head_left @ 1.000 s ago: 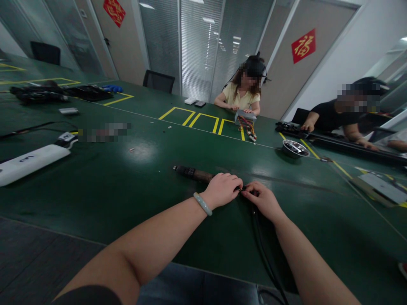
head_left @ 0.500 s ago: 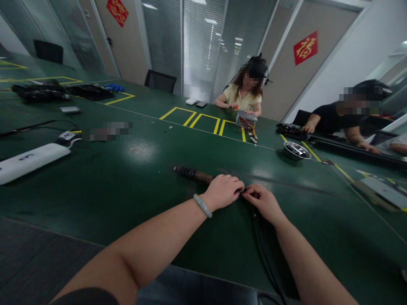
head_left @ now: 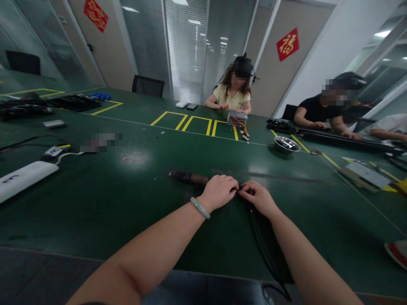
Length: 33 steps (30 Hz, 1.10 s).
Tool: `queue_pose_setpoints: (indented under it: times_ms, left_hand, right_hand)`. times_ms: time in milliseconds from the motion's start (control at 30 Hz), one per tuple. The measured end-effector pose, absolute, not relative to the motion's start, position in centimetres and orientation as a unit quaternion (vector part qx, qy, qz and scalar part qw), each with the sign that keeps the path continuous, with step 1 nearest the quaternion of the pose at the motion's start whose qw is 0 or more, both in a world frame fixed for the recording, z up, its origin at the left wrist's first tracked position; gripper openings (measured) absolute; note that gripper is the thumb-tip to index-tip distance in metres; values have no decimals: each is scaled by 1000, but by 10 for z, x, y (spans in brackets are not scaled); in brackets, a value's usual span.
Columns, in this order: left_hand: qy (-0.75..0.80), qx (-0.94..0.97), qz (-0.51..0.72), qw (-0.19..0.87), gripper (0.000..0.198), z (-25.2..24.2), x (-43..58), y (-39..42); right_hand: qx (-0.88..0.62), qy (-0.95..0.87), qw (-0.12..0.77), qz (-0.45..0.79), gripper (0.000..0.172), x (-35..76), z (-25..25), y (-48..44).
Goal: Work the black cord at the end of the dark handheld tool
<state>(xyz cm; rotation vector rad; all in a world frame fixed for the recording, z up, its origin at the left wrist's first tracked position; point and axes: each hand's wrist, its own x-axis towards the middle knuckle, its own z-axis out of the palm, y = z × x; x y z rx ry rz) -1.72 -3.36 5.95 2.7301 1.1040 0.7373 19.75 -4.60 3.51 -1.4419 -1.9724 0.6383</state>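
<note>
An electric screwdriver with a dark body lies on the green table, its tip pointing left. My left hand, with a bangle at the wrist, is closed over the screwdriver's rear end. Close beside it, my right hand pinches the black cable near where it meets the tool. From there the cable runs down toward me and over the table's near edge. The fingertips of both hands almost touch, and the joint between tool and cable is mostly hidden by them.
Ahead stands a shiny metal bowl. A co-worker opposite handles a grey box with coloured wires; another person sits to the right by a long black part. At left lie a white power bank and cables.
The view has turned slightly to the right, so the surroundings shift left. A third person's arm and a red-and-white object come into view at right. Both hands keep their grip.
</note>
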Motion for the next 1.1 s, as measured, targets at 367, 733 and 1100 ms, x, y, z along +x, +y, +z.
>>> queue_pose_setpoints:
  times_ms: [367,733,1100]
  left_hand:
    - [365,892,260,66,32,62,-17,-38]
    - [372,847,372,75,51,79,-22,-42]
    - [354,849,390,52,43,76,-32,-34]
  right_hand:
    - [-543,-748,319,209,22,193,33,-49]
    - [-450,-865,224,6,56,138,58,-52]
    - [-491,-849,193,-24,38,143,43,-42]
